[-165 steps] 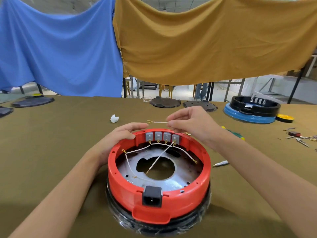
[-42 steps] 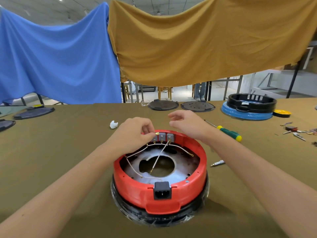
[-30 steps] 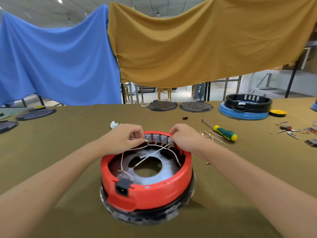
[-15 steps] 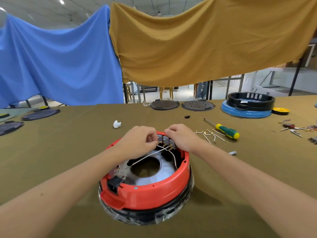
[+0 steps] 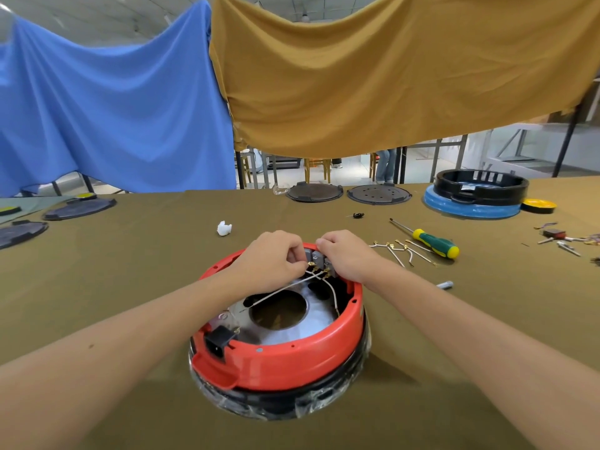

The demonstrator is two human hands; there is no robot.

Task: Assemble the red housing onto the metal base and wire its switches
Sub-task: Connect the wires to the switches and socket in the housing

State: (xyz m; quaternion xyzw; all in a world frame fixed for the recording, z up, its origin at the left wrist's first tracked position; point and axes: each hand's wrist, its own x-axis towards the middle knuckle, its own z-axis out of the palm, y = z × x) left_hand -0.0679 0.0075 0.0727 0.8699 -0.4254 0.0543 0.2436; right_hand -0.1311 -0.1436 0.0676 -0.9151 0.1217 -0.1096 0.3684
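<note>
- The round red plastic housing [image 5: 292, 355] sits on the metal base plate [image 5: 311, 323], just below both hands.
- Left hand [image 5: 269, 264] fingers pinch a brass-tipped white wire [image 5: 282, 288], its length trailing back toward the person.
- The grey switch row [image 5: 316, 256] lies directly beside those fingers; the right hand [image 5: 345, 254] grips the housing's far rim.

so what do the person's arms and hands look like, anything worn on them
Both forearms are bare as far as the picture shows them: no sleeves come into view. The left hand and right hand wear no gloves, and no watch, ring or bracelet shows on either wrist or on the fingers that are visible. The left forearm has a small dark spot on it.
</note>
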